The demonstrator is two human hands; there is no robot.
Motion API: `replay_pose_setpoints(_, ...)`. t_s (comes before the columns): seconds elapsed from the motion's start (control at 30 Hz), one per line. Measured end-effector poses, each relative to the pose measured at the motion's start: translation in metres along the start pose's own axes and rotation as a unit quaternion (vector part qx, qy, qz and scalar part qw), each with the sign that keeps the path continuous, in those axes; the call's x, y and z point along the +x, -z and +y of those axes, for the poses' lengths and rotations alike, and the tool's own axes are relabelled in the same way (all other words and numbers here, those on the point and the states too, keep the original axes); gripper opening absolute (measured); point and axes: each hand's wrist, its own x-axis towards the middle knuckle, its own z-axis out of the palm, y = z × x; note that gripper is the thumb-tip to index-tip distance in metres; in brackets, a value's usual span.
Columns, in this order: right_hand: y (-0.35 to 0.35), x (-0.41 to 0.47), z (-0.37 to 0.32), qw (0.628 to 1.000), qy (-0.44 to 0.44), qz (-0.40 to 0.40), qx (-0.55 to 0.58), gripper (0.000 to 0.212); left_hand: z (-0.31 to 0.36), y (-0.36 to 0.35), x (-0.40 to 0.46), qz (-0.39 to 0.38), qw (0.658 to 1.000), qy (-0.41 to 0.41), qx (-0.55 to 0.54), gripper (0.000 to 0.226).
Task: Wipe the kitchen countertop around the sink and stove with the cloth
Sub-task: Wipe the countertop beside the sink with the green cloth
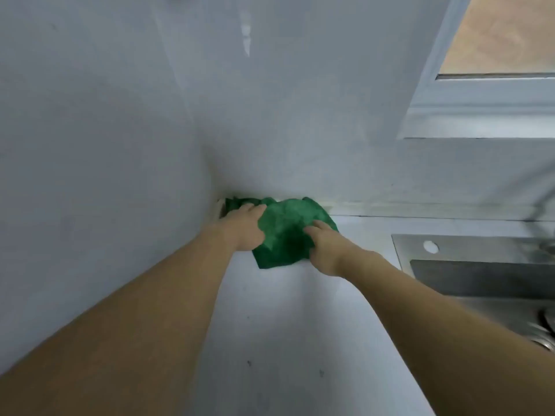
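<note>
Head view: green cloth (285, 232) in worktop (270, 340) corner, left hand (244, 228) and right hand (326, 246) fingers pressing on it, grasp unclear; sink (480, 265) at right.

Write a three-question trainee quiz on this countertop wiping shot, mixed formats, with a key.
1. True or false: the green cloth lies in the back corner of the countertop, against the wall.
2. Which hands touch the cloth? A) left hand only B) right hand only C) both
3. Fill in: the steel sink sits on the person's ____ side.

Key
1. True; it is bunched where the wall meets the counter.
2. C; the left hand and the right hand both rest on it, though the blur hides whether the fingers curl into it.
3. Right.
</note>
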Motion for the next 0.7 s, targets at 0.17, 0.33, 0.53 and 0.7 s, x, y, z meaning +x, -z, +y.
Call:
replay_pose_setpoints(0.17,-0.025,0.042,0.007,0.997,-0.006,0.051,-0.057,0.068,-0.008,-0.020,0.037,0.039,0.997,0.051,0.033,0.086)
replay_pose_setpoints(0.33,-0.051,0.066,0.015,0.994,-0.037,0.044,-0.092,0.076,-0.027,-0.035,0.055,0.057,0.998,0.029,0.014,0.024)
replay_pose_setpoints(0.53,-0.053,0.079,0.009,0.991,0.001,0.106,-0.083,0.039,-0.017,-0.026,0.045,0.246,0.962,-0.084,-0.087,0.014)
replay_pose_setpoints(0.7,-0.041,0.092,0.001,0.971,0.039,0.234,0.037,0.029,-0.020,-0.003,0.041,0.370,0.917,-0.128,-0.078,0.016)
